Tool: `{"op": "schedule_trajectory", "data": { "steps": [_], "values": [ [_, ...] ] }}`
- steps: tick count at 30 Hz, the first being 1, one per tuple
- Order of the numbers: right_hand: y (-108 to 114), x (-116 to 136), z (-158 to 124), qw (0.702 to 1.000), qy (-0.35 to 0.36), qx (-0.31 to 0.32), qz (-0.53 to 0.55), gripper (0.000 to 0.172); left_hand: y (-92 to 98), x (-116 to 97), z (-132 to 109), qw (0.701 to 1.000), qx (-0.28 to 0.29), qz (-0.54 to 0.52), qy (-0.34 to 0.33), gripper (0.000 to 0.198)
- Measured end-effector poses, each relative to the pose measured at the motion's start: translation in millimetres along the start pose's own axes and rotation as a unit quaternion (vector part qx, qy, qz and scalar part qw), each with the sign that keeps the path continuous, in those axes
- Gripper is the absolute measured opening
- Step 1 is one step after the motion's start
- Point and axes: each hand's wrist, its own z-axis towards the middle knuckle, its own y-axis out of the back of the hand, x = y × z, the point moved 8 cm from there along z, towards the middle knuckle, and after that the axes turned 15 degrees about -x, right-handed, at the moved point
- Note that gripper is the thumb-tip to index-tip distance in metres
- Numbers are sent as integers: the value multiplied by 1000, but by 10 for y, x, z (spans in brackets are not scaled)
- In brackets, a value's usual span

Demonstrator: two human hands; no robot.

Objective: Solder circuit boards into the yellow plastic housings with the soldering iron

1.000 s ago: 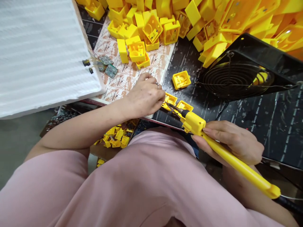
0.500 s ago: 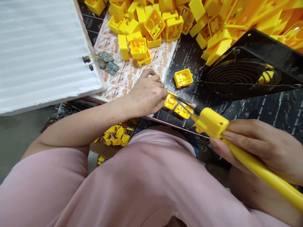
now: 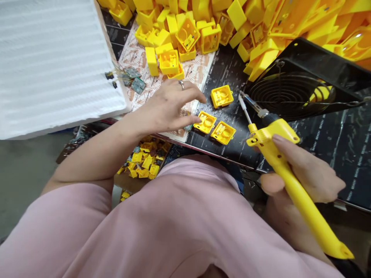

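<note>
The right hand (image 3: pixel 313 170) held a yellow soldering tool (image 3: pixel 307 204); the left hand (image 3: pixel 169 104) was spread wide.
It seemed a moment between solder touches; another would need careful aim. Three yellow boxes (image 3: pixel 223 132) lay near the left thumb, which partly hid something green (image 3: pixel 189 126); whether it touched a box was hard to tell. The far yellow pile (image 3: pixel 236 15) was cut off.

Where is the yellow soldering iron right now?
In the head view, the yellow soldering iron is right of centre, held in the right hand, its tip between an open yellow box and the black fan.
</note>
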Motion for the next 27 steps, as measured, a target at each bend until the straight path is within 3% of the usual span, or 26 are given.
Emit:
{"op": "schedule_trajectory", "data": {
  "steps": [2,5,8,9,11,12,14,15,17,19,21,24,27],
  "values": [
    [11,123,62,999,24,-21,-7,47,-180,-8,-46,998,4,-58,-31,74],
    [-35,138,92,997,58,-43,12,50,-382,15,-160,993,-42,-97,-44,84],
    [-149,78,72,992,118,-17,35,46,-154,52,-351,988,-73,-133,-7,64],
    [-197,61,63,989,143,-1,29,41,-2,36,-435,987,-49,-156,-2,54],
    [-286,28,54,983,182,24,19,30,271,6,-646,980,77,-180,16,37],
    [-335,5,55,981,187,37,22,26,382,-23,-766,972,155,-177,10,37],
    [-433,-38,59,981,179,56,42,25,570,-17,-876,968,217,-125,-1,40],
    [-482,-53,59,982,172,60,53,30,584,4,-853,970,222,-98,1,43],
    [-573,-61,50,982,168,60,64,43,454,74,-626,984,168,-48,27,49],
    [-645,-53,36,982,170,54,58,46,207,163,-241,996,42,3,76,51],
    [-698,-50,20,983,171,53,41,42,-165,141,137,997,-30,17,69,61],
    [-700,-51,0,983,175,44,34,44,-576,137,522,997,-61,13,54,74],
    [-645,-88,-11,983,178,30,40,52,-544,197,522,997,-46,-11,61,77]
  ]
}}
